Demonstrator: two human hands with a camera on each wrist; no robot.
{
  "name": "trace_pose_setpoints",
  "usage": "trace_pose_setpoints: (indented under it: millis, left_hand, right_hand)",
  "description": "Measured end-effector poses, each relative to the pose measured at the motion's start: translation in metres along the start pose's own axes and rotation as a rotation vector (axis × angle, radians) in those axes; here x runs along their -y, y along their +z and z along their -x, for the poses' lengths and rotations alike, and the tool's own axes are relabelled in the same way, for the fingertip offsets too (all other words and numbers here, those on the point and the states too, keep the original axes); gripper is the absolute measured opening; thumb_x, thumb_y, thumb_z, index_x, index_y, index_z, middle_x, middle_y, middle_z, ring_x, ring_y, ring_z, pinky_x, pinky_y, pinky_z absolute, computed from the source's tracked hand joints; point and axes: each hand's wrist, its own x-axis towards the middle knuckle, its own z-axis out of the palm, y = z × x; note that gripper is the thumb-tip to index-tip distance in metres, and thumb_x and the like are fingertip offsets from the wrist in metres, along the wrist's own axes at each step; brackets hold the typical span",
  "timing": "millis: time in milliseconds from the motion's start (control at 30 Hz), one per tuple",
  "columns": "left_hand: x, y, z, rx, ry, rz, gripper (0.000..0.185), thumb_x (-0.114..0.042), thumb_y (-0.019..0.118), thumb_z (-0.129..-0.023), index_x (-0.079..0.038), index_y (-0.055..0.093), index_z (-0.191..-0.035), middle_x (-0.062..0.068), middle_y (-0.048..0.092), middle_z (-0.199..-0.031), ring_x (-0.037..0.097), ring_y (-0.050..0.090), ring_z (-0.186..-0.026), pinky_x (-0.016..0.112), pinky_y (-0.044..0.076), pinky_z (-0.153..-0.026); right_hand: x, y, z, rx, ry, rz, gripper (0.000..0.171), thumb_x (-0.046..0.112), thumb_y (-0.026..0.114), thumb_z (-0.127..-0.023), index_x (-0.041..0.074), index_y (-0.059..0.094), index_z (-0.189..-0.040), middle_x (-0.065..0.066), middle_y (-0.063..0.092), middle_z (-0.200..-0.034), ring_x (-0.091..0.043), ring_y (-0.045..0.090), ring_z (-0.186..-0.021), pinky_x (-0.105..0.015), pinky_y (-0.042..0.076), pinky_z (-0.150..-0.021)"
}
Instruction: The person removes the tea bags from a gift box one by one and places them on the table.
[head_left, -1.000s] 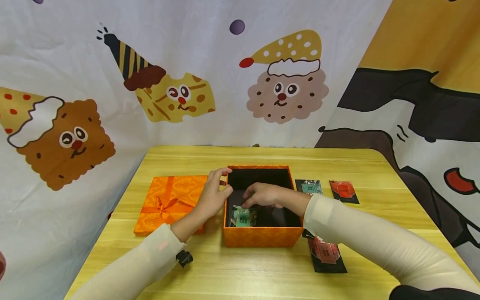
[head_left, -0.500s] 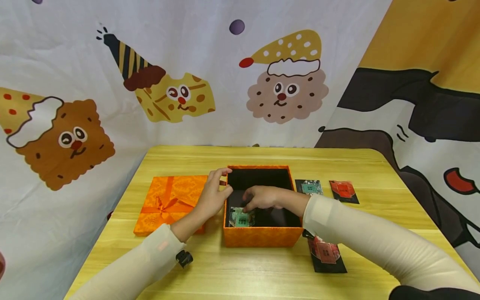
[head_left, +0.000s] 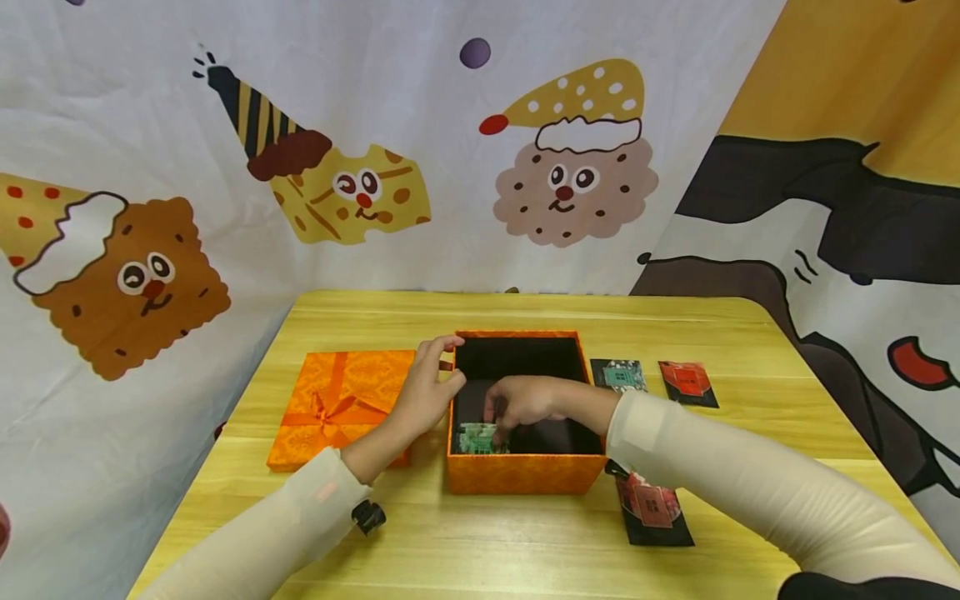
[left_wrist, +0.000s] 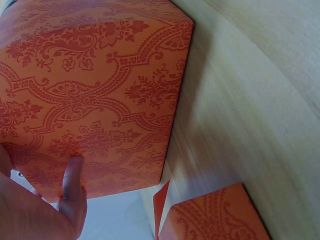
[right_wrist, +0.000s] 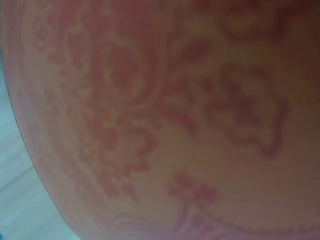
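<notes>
An orange patterned gift box (head_left: 525, 475) stands uncovered on the table, its inside black. My left hand (head_left: 429, 390) holds its left wall near the back corner; in the left wrist view, a digit of that hand (left_wrist: 55, 210) presses the box's outer side (left_wrist: 100, 100). Reaching inside, my right hand (head_left: 528, 400) pinches the right edge of a green-labelled flat packet (head_left: 477, 438) close to the front left corner. The front wall hides the packet's lower part. Only the blurred box wall (right_wrist: 175, 125) fills most of the right wrist view; the right hand is out of it.
Left of the box lies its orange lid (head_left: 333, 408) with a ribbon bow. To the right are a teal-labelled packet (head_left: 619, 374), a red one (head_left: 687, 382) and a pink-red one (head_left: 651, 510) nearer the front. A cartoon-print cloth (head_left: 420, 100) hangs behind the wooden table (head_left: 525, 550).
Inside the box, the green-labelled packet has shifted slightly left and toward the front wall, and less of it shows. My right hand has moved with it. The left hand has stayed put.
</notes>
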Motion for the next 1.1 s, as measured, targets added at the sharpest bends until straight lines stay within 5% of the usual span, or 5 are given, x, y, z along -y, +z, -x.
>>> trace_pose_setpoints:
  millis: [233, 633, 800, 967, 1100]
  left_hand:
    - [0.0001, 0.0002, 0.0000, -0.007, 0.022, 0.001, 0.050, -0.007, 0.057, -0.097, -0.012, 0.050, -0.146, 0.014, 0.043, -0.141, 0.033, 0.055, -0.113, 0.042, 0.055, -0.086]
    - [0.0006, 0.0004, -0.0006, -0.012, 0.009, -0.007, 0.050, -0.008, 0.057, -0.096, -0.013, 0.050, -0.146, 0.013, 0.043, -0.140, 0.032, 0.055, -0.113, 0.042, 0.055, -0.085]
    - [0.0001, 0.0004, -0.0007, -0.008, 0.000, -0.008, 0.049, -0.009, 0.057, -0.097, -0.014, 0.050, -0.145, 0.012, 0.043, -0.140, 0.032, 0.055, -0.114, 0.042, 0.055, -0.086]
    - [0.0003, 0.0008, -0.0014, -0.006, -0.006, -0.010, 0.048, -0.009, 0.057, -0.097, -0.015, 0.051, -0.144, 0.012, 0.043, -0.140, 0.032, 0.055, -0.114, 0.042, 0.056, -0.086]
    - [-0.0002, 0.0007, -0.0013, -0.008, -0.001, -0.014, 0.049, -0.009, 0.057, -0.097, -0.015, 0.050, -0.144, 0.012, 0.043, -0.139, 0.033, 0.055, -0.115, 0.042, 0.056, -0.086]
  right_hand:
    - [-0.0016, 0.0027, 0.0010, 0.056, -0.070, 0.101, 0.015, 0.000, 0.076, -0.089, 0.006, 0.069, -0.101, -0.005, 0.068, -0.091, -0.015, 0.065, -0.082, -0.032, 0.058, -0.071]
    - [-0.0027, -0.0028, -0.0016, -0.175, -0.177, 0.339, 0.013, 0.007, 0.078, -0.088, 0.013, 0.069, -0.094, 0.003, 0.064, -0.088, -0.012, 0.054, -0.075, -0.029, 0.047, -0.071]
    - [-0.0023, -0.0017, -0.0006, -0.083, -0.188, 0.160, 0.010, 0.001, 0.070, -0.092, 0.006, 0.063, -0.097, -0.003, 0.059, -0.089, -0.014, 0.049, -0.071, -0.029, 0.045, -0.067]
    - [-0.0010, 0.0033, 0.0009, 0.056, -0.091, -0.075, 0.019, -0.004, 0.063, -0.097, 0.005, 0.058, -0.113, -0.011, 0.059, -0.106, -0.021, 0.060, -0.075, -0.036, 0.057, -0.067]
    - [0.0009, 0.0053, 0.0025, 0.098, -0.048, -0.147, 0.026, -0.009, 0.064, -0.094, 0.005, 0.060, -0.117, -0.014, 0.062, -0.101, -0.022, 0.067, -0.078, -0.039, 0.061, -0.070]
